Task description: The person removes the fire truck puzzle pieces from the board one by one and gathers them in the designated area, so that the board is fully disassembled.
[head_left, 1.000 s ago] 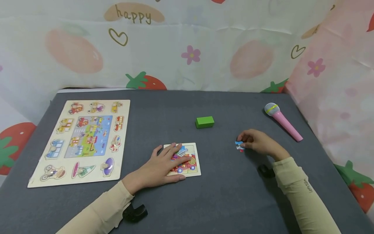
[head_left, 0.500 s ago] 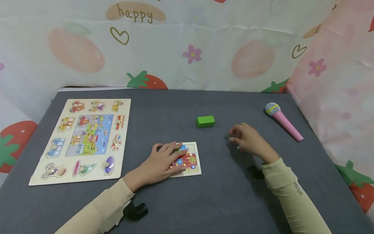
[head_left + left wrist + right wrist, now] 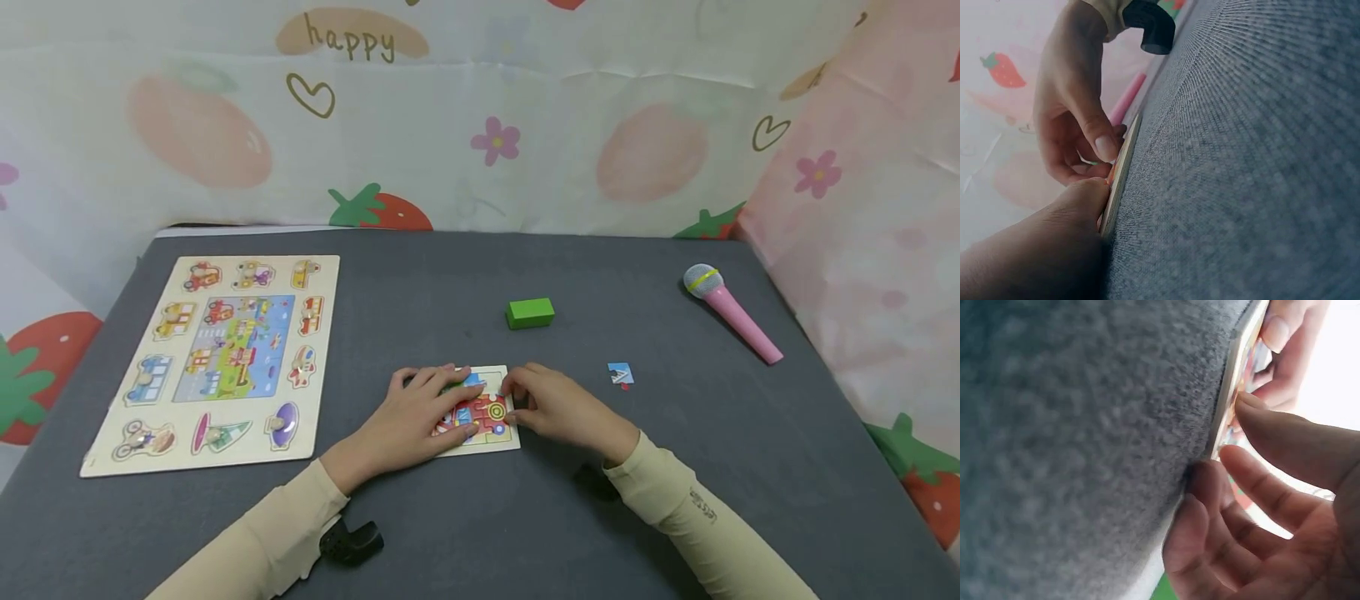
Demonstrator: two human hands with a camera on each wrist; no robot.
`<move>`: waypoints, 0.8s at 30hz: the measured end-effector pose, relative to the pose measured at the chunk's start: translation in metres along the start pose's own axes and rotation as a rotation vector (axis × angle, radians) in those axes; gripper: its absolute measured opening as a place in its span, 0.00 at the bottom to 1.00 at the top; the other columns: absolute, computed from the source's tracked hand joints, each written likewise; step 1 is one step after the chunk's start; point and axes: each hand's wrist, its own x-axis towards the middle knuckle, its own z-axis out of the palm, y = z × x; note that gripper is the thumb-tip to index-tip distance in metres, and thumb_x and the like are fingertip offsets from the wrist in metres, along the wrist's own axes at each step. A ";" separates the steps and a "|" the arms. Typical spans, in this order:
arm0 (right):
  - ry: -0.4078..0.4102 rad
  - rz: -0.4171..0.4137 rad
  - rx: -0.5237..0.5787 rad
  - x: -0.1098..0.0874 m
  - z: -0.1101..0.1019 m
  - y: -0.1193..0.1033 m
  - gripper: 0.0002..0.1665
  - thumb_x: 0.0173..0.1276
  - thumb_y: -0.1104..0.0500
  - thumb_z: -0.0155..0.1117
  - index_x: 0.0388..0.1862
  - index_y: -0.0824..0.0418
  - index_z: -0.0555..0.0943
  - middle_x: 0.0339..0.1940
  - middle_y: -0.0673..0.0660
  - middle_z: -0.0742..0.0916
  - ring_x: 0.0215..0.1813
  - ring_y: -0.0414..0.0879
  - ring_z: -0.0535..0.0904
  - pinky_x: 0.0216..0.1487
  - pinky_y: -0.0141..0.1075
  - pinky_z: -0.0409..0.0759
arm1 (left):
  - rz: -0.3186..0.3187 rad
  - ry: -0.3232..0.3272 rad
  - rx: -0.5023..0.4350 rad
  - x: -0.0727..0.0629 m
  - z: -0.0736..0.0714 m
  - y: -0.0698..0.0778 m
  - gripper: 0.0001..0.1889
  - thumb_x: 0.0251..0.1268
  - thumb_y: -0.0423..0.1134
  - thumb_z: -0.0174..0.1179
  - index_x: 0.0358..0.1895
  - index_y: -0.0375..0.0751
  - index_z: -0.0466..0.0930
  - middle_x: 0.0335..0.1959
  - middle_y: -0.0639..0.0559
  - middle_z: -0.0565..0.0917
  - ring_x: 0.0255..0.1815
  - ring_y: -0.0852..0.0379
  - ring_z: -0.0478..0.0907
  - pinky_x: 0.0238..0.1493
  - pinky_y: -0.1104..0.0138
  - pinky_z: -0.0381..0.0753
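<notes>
A small wooden jigsaw puzzle (image 3: 471, 440) with a red vehicle lies flat in the middle of the table. My left hand (image 3: 420, 417) rests spread over its left side and hides part of the picture. At the puzzle's right edge is my right hand (image 3: 558, 408), its thumb and bent fingers touching there with a gap between them. The right wrist view has the right thumb (image 3: 1266, 419) on the puzzle's face and the fingers (image 3: 1191, 525) beside its edge. Apart to the right lies a loose blue-and-white puzzle piece (image 3: 620, 374) with a red tip.
At the left lies a large wooden peg board (image 3: 322, 400) with vehicle pieces. A green block (image 3: 530, 313) stands behind the small puzzle. The pink toy microphone (image 3: 738, 317) lies at the back right, and a printed cloth (image 3: 555, 92) hangs behind the table.
My right hand has left the loose puzzle piece on the table and moved left to the small puzzle's right edge. My left hand stays on the puzzle, its fingers slightly shifted.
</notes>
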 end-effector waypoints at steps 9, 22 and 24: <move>-0.035 0.033 0.025 0.000 0.003 0.001 0.17 0.62 0.58 0.70 0.48 0.59 0.77 0.34 0.52 0.77 0.33 0.43 0.71 0.34 0.32 0.71 | 0.035 0.025 0.013 0.001 0.002 -0.002 0.31 0.66 0.65 0.50 0.69 0.57 0.68 0.69 0.54 0.68 0.71 0.55 0.60 0.61 0.48 0.56; -0.027 0.062 0.021 0.003 0.006 -0.003 0.16 0.61 0.57 0.71 0.45 0.59 0.77 0.32 0.53 0.75 0.31 0.41 0.68 0.32 0.32 0.69 | 0.066 0.033 0.000 0.000 0.005 -0.006 0.36 0.64 0.70 0.45 0.70 0.56 0.66 0.72 0.51 0.63 0.72 0.54 0.57 0.63 0.48 0.55; -0.028 0.064 0.020 0.003 0.006 -0.004 0.16 0.61 0.56 0.70 0.45 0.60 0.77 0.32 0.53 0.75 0.31 0.41 0.68 0.32 0.32 0.69 | 0.117 0.036 -0.034 0.000 0.005 -0.007 0.33 0.63 0.70 0.47 0.67 0.60 0.69 0.72 0.50 0.63 0.73 0.54 0.56 0.65 0.47 0.53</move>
